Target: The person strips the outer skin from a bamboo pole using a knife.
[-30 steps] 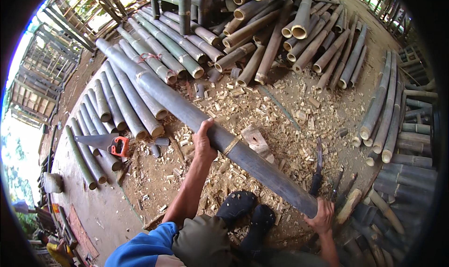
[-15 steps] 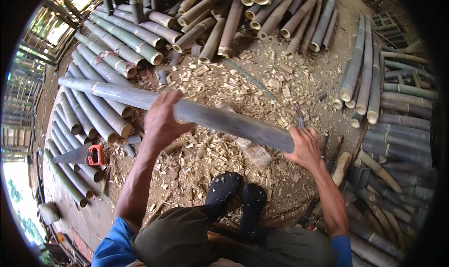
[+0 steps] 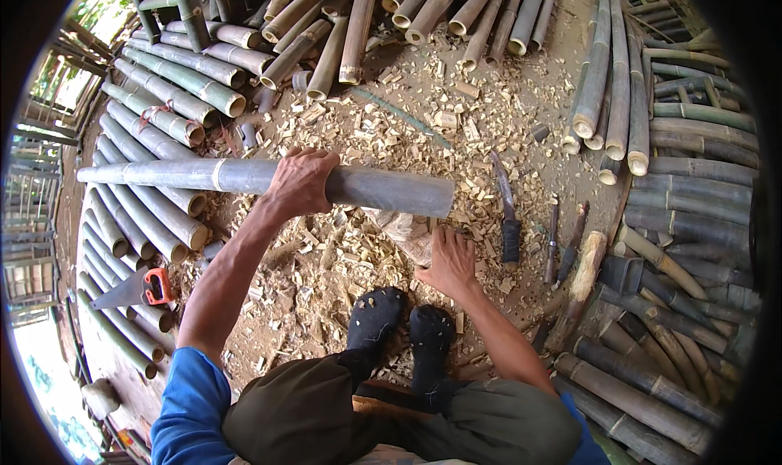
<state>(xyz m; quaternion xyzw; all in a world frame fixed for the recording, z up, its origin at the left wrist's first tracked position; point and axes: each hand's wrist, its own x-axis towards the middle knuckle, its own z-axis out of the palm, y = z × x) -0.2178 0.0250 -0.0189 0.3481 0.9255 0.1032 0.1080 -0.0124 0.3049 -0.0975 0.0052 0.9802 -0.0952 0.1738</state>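
The bamboo pole (image 3: 248, 176) lies crosswise over the middle of the ground (image 3: 257, 335), its cut end to the right and its far end over a row of laid poles (image 3: 167, 146) at the left edge. Whether it rests on that row cannot be told. The left hand (image 3: 300, 180) is wrapped over the pole from above. The right hand (image 3: 450, 259) is off the pole, with bent fingers at the right end of the wooden block (image 3: 405, 235); whether it grips the block cannot be told.

Progress: the pole is sawn to length at its right end, by appearance; no notch or split shows on its visible face. Work left on it cannot be determined. Surrounding chips (image 3: 326, 131) indicate cutting done here, source unknown. The knife (image 3: 505, 208) lies right of the block; the saw (image 3: 134, 292) lies on poles at the left edge. Neither tool is in hand.
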